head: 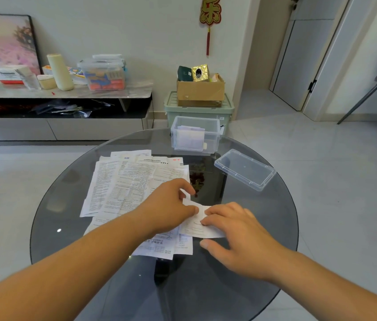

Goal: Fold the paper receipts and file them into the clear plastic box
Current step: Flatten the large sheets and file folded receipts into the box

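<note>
Pale floor tiles surround a round smoked-glass worktop (71,205); a loose pile of unfolded receipts (127,186) fans across its left half, reaching toward the near edge. Both hands work just right of that pile, near the worktop's middle, on one small receipt (195,225). The left hand (171,205) pinches its raised far-left end between thumb and curled forefinger; the right hand (236,232) lies over its near-right end with bent fingertips pressing the paper down, and its thumb spreads onto the glass beside the paper's near edge, gripping nothing. The slip's long axis runs on a slant, from far-left to near-right; a crease seems to be in the making, so the fold is probably not finished.

The clear plastic box (215,135) stands open at the far edge, almost straight beyond the hands, with folded receipts (189,137) already upright inside; its lid (245,169) lies apart toward the right edge, off the direct line. Bare glass lies between the hands and the box, so the way forward is free; the left hand reaches farther and looks the nearer of the two. The box sits close to the far rim, so a push there could shift it outward.
</note>
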### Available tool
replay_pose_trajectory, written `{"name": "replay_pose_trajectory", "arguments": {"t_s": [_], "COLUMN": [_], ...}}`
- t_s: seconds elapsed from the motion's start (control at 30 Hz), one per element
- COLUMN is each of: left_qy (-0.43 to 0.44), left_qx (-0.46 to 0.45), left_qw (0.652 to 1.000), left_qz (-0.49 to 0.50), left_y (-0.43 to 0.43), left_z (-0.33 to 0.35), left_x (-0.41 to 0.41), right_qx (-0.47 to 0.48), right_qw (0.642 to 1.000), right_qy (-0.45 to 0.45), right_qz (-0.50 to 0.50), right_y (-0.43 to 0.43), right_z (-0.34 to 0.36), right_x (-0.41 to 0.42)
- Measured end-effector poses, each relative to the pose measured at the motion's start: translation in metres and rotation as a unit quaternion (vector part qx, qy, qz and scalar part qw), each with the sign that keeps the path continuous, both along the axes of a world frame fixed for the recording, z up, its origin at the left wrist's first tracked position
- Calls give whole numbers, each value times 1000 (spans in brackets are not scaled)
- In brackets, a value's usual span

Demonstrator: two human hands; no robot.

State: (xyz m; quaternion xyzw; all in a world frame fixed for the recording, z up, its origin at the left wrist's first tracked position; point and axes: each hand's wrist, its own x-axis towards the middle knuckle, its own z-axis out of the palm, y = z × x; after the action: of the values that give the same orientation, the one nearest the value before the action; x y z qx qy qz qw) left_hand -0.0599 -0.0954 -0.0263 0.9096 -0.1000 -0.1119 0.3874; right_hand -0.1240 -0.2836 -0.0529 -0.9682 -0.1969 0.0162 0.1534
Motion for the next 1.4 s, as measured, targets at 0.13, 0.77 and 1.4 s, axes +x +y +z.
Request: {"name": "replay_pose_trajectory", "arguments": {"t_s": [0.13, 0.77, 1.4], "left_qy": [55, 19, -192], "left_qx": [-89, -37, 134], "left_qw": [993, 992, 961], "left_qz": [47, -116, -147], "left_y": [-3, 8, -5], "left_z": [0, 4, -21], "left_x": [0, -17, -13], "right_qx": [-1, 117, 148], "right_qw": [1000, 992, 985], "right_qy": [0, 9, 35], "right_qz": [2, -38, -86], "right_y": [-1, -10, -33], "right_z": [2, -4, -2], "right_x": [-1, 5, 11]}}
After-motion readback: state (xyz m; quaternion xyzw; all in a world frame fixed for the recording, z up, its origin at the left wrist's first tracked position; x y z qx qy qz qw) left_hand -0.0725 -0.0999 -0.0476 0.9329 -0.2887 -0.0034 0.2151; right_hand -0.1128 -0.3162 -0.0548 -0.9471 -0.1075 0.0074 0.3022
